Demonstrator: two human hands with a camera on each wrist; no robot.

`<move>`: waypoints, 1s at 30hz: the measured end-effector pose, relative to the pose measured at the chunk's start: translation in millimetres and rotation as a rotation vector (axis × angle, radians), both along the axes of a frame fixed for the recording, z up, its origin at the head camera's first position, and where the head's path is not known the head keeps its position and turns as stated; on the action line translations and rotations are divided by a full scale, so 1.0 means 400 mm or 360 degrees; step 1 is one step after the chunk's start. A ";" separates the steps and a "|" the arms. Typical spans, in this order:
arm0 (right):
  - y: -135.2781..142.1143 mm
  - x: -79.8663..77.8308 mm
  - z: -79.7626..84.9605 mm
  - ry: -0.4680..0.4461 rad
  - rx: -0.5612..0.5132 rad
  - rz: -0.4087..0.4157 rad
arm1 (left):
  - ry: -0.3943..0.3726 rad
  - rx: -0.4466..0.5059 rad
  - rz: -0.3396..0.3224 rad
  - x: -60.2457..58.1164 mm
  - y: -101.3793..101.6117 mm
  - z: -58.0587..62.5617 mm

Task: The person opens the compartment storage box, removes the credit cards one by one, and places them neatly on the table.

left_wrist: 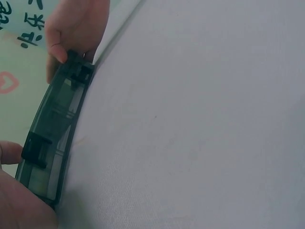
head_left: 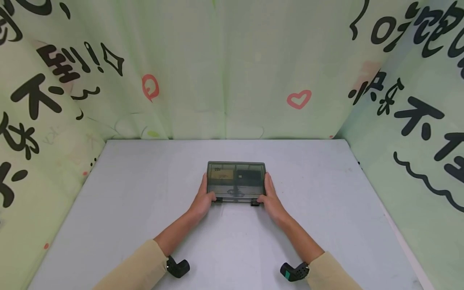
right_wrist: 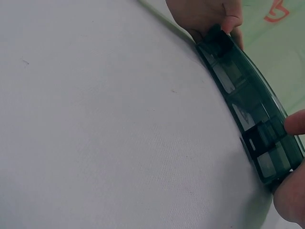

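A dark see-through plastic storage case (head_left: 236, 189) with a closed lid is held between both hands over the table. Under its lid a tan block (head_left: 222, 174) and a dark block (head_left: 249, 177) show in separate compartments. My left hand (head_left: 201, 203) grips the left side, its thumb on the front edge by the left latch (head_left: 218, 199). Gripping the opposite side, my right hand (head_left: 274, 204) has its thumb by the right latch (head_left: 255, 203), which sticks out lower than the left one. Both wrist views show the case's front face with its latches (left_wrist: 37, 150).
The white table (head_left: 152, 169) stretches around the case on all sides. Pale green curtains (head_left: 253, 60) with black writing and red doodles enclose its back and sides. A black wrist camera (head_left: 177, 267) sits at the left cuff, another wrist camera (head_left: 294, 272) at the right.
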State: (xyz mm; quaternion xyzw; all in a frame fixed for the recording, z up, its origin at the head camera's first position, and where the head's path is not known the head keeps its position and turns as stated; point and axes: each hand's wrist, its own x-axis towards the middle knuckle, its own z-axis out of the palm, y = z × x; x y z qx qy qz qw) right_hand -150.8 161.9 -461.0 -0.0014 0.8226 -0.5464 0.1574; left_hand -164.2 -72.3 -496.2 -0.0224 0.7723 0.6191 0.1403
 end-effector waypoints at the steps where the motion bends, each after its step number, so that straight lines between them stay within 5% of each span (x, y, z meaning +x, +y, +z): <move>1: 0.003 -0.006 -0.015 0.0003 0.0008 -0.0002 | -0.0001 0.0005 0.0001 0.000 0.000 0.000; 5: 0.008 -0.023 -0.058 0.0055 0.0026 -0.0029 | -0.0007 0.0003 -0.0004 -0.002 0.000 0.006; 30: 0.007 -0.018 -0.051 0.0035 0.0045 -0.0022 | -0.0051 -0.0052 -0.0059 -0.001 0.000 0.028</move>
